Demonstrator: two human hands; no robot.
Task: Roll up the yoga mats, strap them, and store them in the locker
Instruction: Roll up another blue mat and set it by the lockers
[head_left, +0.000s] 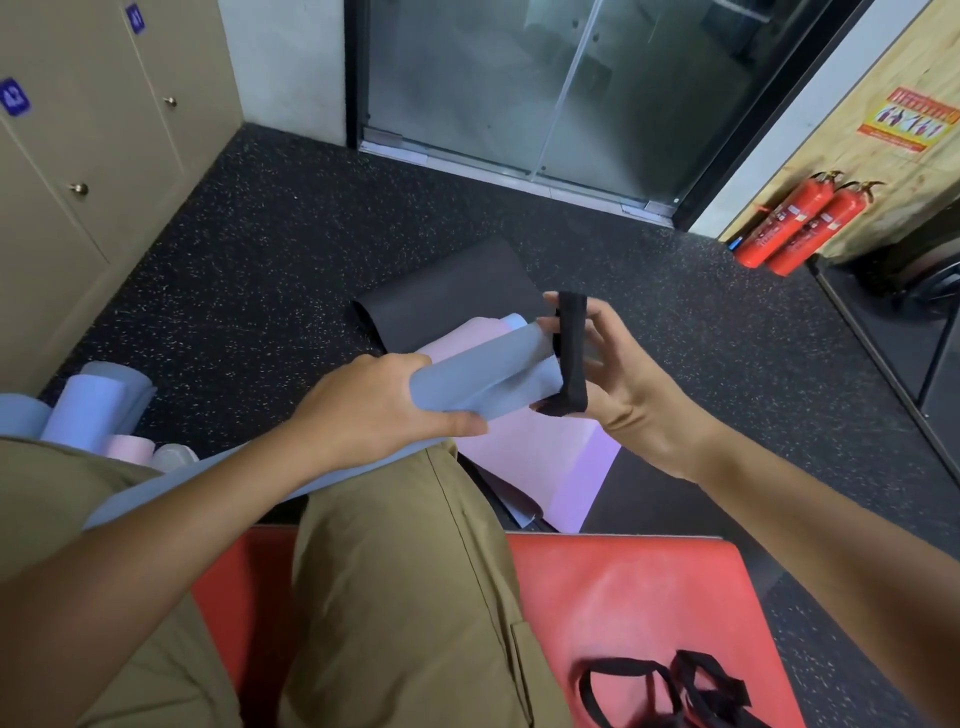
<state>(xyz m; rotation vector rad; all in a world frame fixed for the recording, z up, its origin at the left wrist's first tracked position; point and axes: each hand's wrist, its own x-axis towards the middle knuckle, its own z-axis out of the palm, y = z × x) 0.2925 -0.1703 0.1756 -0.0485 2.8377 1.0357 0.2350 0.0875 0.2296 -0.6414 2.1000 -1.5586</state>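
1. Floor (270, 249): dark speckled rubber. It carries a flat black mat (452, 291), a pink mat (540, 457) spread partly over it, and a cluster of rolled mats (98, 405) at the left, near the lockers.
2. Lockers (78, 156): beige doors with round knobs and blue number tags, along the left wall. All visible doors are closed.
3. Glass door (545, 88): dark-framed, at the far side of the floor.
4. Red bench (639, 608): padded, under the person's leg in khaki trousers (395, 597). Spare black straps (675, 686) lie in loops on the pad at the lower right.
5. Fire extinguishers (800, 223): two red cylinders leaning against the wood-panel wall at the right, side by side.
6. Grey-blue mat (483, 374): rolled, held in the air above the knee and the pink mat. One end points at the right hand; the other end runs back under the left forearm toward the lower left.
7. Left hand (379, 410): fingers curled round the roll from above, gripping it near the free end.
8. Right hand (618, 384): palm facing the roll, fingers and thumb spread inside a black strap loop (571, 353) and holding it stretched open.
9. Black strap loop: upright, at the tip of the roll, its lower part touching the end of the roll.
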